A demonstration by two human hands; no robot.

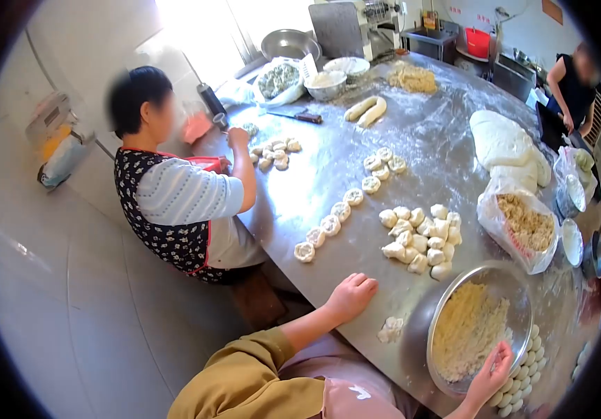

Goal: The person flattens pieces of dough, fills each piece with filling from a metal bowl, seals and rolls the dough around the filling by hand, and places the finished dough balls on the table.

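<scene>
My left hand (351,297) rests on the edge of the steel table, its fingers curled in and nothing visible in them. My right hand (494,370) is over the near right rim of a large steel bowl (442,307), fingers loosely bent and slightly apart, with no object showing in them. Inside the bowl lies a crumbly yellow and white flour mixture (468,328). A pile of dough pieces (423,237) lies beyond the bowl, and a small flat scrap of dough (390,329) sits between my hands. Small pale dough balls (524,380) stand in rows at the bowl's right.
A line of filled dough rounds (341,211) runs across the table (293,223). A co-worker (175,181) sits at the left by more pieces. A big dough slab (506,146) and a bag of brown crumbly filling (527,223) lie right. Another person (571,87) stands far right.
</scene>
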